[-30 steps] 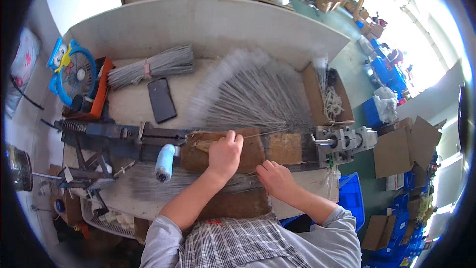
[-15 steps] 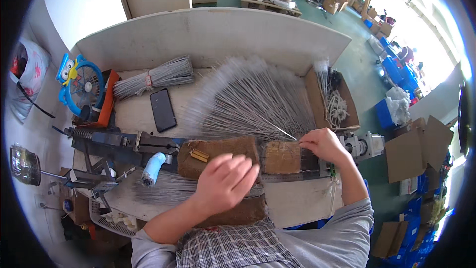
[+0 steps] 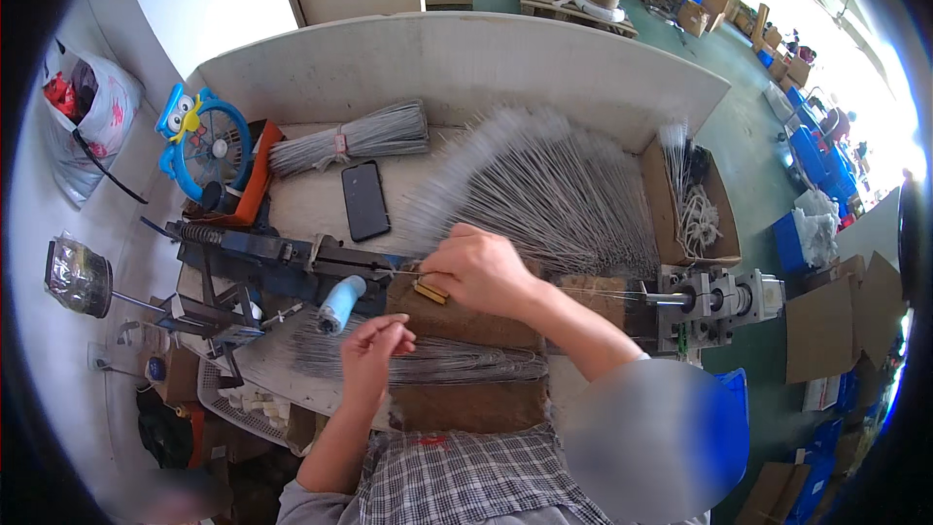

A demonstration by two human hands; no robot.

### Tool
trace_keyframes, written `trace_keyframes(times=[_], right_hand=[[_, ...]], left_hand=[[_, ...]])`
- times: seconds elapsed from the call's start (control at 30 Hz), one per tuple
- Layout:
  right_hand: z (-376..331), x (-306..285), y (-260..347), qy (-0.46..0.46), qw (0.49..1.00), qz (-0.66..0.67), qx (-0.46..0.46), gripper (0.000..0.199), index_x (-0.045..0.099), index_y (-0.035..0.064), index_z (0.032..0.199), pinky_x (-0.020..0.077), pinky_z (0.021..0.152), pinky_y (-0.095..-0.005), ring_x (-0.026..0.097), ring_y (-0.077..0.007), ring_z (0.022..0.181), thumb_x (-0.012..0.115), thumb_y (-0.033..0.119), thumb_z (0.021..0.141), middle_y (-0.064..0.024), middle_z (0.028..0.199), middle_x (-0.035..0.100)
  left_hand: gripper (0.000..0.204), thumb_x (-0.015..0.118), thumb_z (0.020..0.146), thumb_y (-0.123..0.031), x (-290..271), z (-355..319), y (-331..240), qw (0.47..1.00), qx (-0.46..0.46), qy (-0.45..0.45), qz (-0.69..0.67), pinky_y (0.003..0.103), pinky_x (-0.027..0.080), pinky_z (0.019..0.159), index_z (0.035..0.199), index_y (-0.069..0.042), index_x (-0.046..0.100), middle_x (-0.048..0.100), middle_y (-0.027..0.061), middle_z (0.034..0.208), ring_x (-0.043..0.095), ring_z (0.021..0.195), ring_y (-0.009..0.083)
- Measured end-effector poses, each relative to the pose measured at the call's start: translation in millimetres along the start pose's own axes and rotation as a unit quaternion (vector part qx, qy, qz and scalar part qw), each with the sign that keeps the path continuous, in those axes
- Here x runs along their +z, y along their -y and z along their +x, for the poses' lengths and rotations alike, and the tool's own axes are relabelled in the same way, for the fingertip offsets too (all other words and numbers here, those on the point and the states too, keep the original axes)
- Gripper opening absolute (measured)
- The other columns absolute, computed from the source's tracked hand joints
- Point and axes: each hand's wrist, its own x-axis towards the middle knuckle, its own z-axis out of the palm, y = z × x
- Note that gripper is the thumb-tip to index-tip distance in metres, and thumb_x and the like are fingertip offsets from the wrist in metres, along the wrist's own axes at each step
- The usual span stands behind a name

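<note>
My right hand (image 3: 476,267) is closed in a pinch on a thin wire (image 3: 394,272) at the right end of the long dark left-hand fixture (image 3: 292,253). Thin strands (image 3: 607,293) run between this hand's side and the metal chuck (image 3: 685,299) on the right. Below the fixture, my left hand (image 3: 374,352) has its fingertips pressed together; what they hold, if anything, is too small to name. A yellow piece (image 3: 430,292) lies on the brown pad (image 3: 486,326) beside my right hand. The light blue roll (image 3: 340,303) is just above my left hand.
A fan of loose wires (image 3: 554,194) covers the back of the bench, near a tied wire bundle (image 3: 360,136) and a phone (image 3: 365,200). More wires (image 3: 466,362) lie in front. A blue fan (image 3: 209,144) stands left, a cardboard box (image 3: 714,204) right.
My right hand has moved left from the fanned wires to the left fixture, bringing a wire. My left hand has dropped down and left, its fingers now pinched. The view has shifted.
</note>
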Motion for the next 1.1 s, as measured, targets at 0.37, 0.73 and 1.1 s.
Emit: trace_keyframes(times=[0.37, 0.73, 1.1], right_hand=[[22, 37, 19, 0.017, 0.998, -0.048, 0.038, 0.012, 0.070, 0.0096, 0.081, 0.0507, 0.070, -0.0362, 0.059, -0.0240, 0.081, 0.071, 0.018, 0.072, -0.0017, 0.077, 0.066], [-35, 6, 27, -0.055, 0.997, 0.012, -0.050, 0.016, 0.069, 0.0081, 0.091, 0.0529, 0.066, -0.0350, 0.063, -0.0253, 0.078, 0.070, 0.011, 0.076, -0.0055, 0.081, 0.064], [-51, 75, -10, 0.014, 0.995, -0.067, 0.068, 0.019, 0.065, 0.0081, 0.089, 0.0535, 0.066, -0.0395, 0.064, -0.0275, 0.081, 0.070, 0.022, 0.077, -0.0071, 0.088, 0.060]], left_hand=[[0.058, 0.069, 0.074, -0.060, -27, 39, 8, 0.941, -0.042, 0.021, 0.335, 0.034, 0.045, 0.054, 0.059, -0.004, 0.066, 0.058, 0.0063, 0.052, 0.061, 0.058, 0.0229], [0.028, 0.065, 0.087, -0.027, 13, 34, 25, 0.995, -0.006, -0.003, -0.099, 0.030, 0.048, 0.057, 0.089, 0.000, 0.059, 0.063, 0.0065, 0.076, 0.061, 0.062, 0.0146], [0.022, 0.071, 0.079, -0.007, -6, 33, 9, 0.956, 0.000, 0.061, 0.288, 0.030, 0.050, 0.062, 0.091, -0.001, 0.054, 0.061, 0.0038, 0.071, 0.063, 0.067, 0.0170]])
